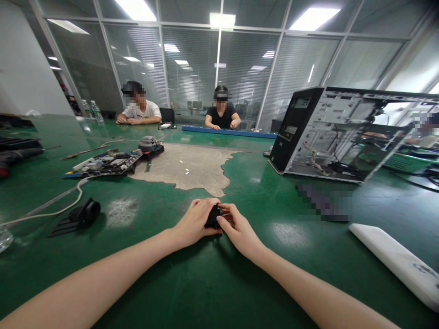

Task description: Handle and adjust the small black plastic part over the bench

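Both bare forearms reach in from the lower corners and converge, elbows out of view. The left hand (pixel 198 220) is curled, its back turned up and its thumb pointing inward; the right hand (pixel 240 230) mirrors it, wrist nearly straight, thumb and bent fingers (pixel 229 209) angled toward the left.

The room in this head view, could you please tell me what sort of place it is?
Probably an electronics workshop: an open computer case and a circuit board sit on the green table.
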{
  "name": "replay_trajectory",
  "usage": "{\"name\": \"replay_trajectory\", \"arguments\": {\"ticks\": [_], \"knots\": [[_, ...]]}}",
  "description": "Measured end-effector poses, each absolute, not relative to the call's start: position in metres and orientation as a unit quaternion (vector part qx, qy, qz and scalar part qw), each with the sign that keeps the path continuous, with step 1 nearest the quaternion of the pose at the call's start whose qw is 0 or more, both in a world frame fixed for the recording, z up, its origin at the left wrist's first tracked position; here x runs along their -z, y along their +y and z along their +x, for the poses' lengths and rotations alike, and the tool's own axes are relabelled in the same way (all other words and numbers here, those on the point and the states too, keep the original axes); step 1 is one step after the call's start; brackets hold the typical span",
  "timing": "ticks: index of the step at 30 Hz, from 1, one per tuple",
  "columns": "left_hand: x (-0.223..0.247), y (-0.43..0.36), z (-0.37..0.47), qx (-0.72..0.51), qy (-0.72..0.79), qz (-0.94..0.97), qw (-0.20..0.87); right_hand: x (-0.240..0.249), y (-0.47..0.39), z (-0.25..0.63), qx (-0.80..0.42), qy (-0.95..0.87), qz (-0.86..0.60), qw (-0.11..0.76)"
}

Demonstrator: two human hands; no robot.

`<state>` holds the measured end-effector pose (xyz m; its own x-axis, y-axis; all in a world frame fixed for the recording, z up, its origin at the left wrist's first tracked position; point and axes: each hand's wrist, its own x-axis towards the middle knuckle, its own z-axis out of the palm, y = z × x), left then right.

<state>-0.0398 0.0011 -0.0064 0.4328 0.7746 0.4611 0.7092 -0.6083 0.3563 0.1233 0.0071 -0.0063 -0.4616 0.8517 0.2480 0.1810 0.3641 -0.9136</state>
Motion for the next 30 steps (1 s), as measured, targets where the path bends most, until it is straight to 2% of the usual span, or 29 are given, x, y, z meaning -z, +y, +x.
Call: {"name": "replay_trajectory", "arguments": {"ticks": [6,14,21,30], "knots": [[0.0060,0.0013,-0.0393,-0.304,0.436,0.846,0.052,0.0068,0.0065,0.1246,-0.349,-0.766,-0.329,0.427],[0.0068,0.0015,-0.0395,-0.300,0.441,0.844,0.051,0.0061,0.0087,0.1234,-0.454,-0.720,-0.357,0.385],[0.0056,0.0013,-0.0398,-0.302,0.435,0.847,0.051,0.0054,0.0062,0.1244,-0.362,-0.761,-0.325,0.428],[0.0054,0.0014,-0.0395,-0.300,0.438,0.846,0.056,0.0037,0.0065,0.1235,-0.452,-0.722,-0.357,0.382]]}}
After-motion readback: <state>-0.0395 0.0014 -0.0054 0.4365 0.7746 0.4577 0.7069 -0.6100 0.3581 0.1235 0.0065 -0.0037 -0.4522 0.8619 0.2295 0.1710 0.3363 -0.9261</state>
